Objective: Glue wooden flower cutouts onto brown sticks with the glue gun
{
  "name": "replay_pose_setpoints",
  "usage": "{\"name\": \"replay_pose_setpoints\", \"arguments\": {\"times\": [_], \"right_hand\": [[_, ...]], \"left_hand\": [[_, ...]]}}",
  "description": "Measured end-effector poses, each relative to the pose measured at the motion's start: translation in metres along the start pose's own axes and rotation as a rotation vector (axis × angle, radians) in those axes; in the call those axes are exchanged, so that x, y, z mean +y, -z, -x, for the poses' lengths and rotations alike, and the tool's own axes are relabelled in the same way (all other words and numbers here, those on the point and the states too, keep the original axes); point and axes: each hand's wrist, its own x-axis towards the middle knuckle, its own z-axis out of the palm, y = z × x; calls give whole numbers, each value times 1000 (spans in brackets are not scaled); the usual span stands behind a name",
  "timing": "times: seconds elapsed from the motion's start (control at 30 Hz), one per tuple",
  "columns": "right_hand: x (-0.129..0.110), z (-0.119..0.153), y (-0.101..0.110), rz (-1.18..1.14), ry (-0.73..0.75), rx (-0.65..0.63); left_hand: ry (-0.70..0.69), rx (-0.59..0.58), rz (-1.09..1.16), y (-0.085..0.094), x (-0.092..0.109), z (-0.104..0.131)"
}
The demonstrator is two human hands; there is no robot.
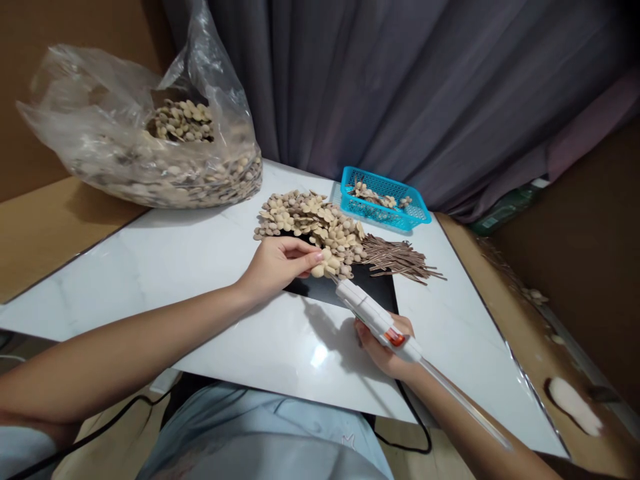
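Observation:
Between thumb and fingers, my left hand (280, 267) pinches a cream flower-shaped piece (326, 264) above the near edge of a dark mat. My right hand (385, 350) is wrapped round a white hot glue gun (370, 312) with an orange switch. The gun's nozzle is at the flower, though whether it touches I cannot tell. A clear glue stick (465, 401) runs out of the gun's back end. Behind the hands lies a heap of similar flowers (305, 217), cream and greyish. Thin brown stems (400, 259) are bunched to its right.
A big clear plastic bag (165, 167) full of flowers stands at the back left. At the back right, a blue basket (385, 217) holds several stemmed flowers. A black cable (415, 427) hangs at the white table's (215, 333) front edge. Grey curtains (380, 87) hang behind.

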Motion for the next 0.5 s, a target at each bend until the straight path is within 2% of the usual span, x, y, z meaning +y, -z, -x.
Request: {"name": "replay_pose_setpoints", "arguments": {"times": [0.33,0.5], "right_hand": [[-1,-1,1,2,54,4],[-2,-2,0,8,56,14]], "left_hand": [[-17,62,10,0,5,-2],[-25,52,12,2,4,-3]]}}
